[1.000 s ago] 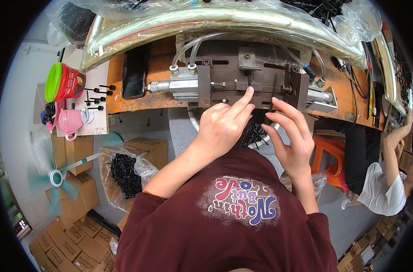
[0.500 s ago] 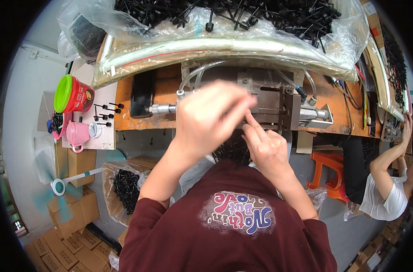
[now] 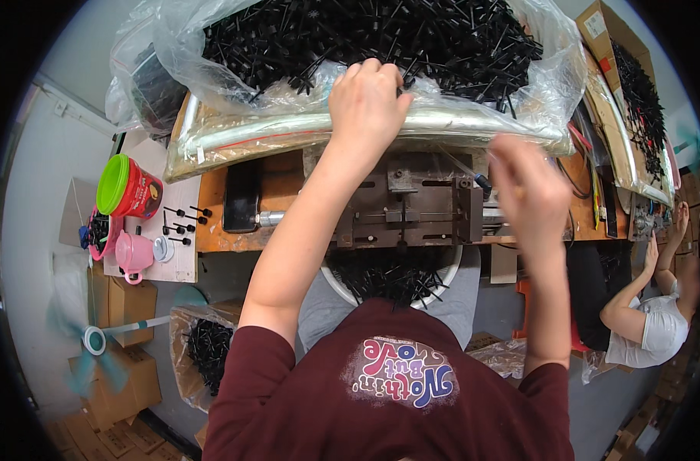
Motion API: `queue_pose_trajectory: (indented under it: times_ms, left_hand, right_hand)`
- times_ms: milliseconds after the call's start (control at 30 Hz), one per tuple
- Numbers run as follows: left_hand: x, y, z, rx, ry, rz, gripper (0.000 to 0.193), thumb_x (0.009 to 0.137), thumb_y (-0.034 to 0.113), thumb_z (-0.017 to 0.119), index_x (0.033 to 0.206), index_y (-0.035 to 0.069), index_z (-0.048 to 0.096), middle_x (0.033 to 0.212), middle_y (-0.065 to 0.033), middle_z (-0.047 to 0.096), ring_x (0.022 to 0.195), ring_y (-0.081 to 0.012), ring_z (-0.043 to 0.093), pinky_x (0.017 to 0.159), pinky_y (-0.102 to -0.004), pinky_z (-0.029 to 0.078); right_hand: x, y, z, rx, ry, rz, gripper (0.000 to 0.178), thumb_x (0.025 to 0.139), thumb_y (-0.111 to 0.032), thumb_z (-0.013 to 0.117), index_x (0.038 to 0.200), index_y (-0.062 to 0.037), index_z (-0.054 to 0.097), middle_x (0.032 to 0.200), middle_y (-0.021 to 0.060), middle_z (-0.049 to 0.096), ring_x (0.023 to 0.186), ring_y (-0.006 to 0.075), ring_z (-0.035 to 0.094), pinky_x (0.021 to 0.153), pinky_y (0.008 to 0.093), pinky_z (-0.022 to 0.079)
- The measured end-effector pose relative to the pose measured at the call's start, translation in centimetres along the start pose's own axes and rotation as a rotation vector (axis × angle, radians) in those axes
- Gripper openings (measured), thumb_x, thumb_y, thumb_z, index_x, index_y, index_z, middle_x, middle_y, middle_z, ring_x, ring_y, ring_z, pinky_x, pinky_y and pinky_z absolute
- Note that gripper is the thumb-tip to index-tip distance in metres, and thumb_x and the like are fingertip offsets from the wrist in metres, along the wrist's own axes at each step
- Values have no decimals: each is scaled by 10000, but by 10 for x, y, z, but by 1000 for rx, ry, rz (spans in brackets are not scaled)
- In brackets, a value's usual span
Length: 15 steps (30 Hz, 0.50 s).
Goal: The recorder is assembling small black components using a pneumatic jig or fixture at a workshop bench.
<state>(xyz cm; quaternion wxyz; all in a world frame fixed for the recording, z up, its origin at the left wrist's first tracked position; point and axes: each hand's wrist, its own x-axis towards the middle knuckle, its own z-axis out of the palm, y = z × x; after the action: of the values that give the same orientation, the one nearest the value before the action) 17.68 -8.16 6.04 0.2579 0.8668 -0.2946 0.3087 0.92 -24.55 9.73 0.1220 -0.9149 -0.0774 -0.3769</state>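
My left hand (image 3: 367,106) reaches over the front rim of a plastic-lined box (image 3: 288,132) at the far side. Its fingers curl down at the edge of a heap of black plastic parts with thin stems (image 3: 327,46); the fingertips are hidden, and what they hold cannot be made out. My right hand (image 3: 530,188) is smeared by motion over the right end of a metal clamping fixture (image 3: 442,201), so its fingers do not show clearly. One black stemmed part (image 3: 401,215) appears to sit in the middle of the fixture.
Between my legs stands a white tub (image 3: 451,270) of black parts. A red and green bucket (image 3: 138,192), a pink cup (image 3: 134,253) and several loose parts lie left, beside a dark phone-like slab (image 3: 242,196). A co-worker (image 3: 650,323) works at right.
My left hand has gone from above the fixture up to the heap in the box. My right hand has moved right and away from the fixture's middle, uncovering the fixture and tub.
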Motion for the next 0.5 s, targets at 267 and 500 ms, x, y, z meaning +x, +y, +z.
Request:
queue_pose_trajectory:
  times_ms: [267,500]
  left_hand:
    - [0,9,-16,-136,-88,-76,263,765,319,778,862,75,753,786,-79,641,734,-228,651,680,-348,506]
    - [-26,19,-55,-326,-109,-131,206,775,213,784,921,70,755,812,-58,661,722,-165,659,641,-293,502]
  right_hand:
    - [81,102,21,-495,-397,-330,288,790,-54,594,1054,-95,702,1048,64,549,983,211,610,796,344,542]
    - [96,103,44,-293,-550,-267,432,648,15,730,1072,-33,656,1065,76,556,947,301,628,795,410,529]
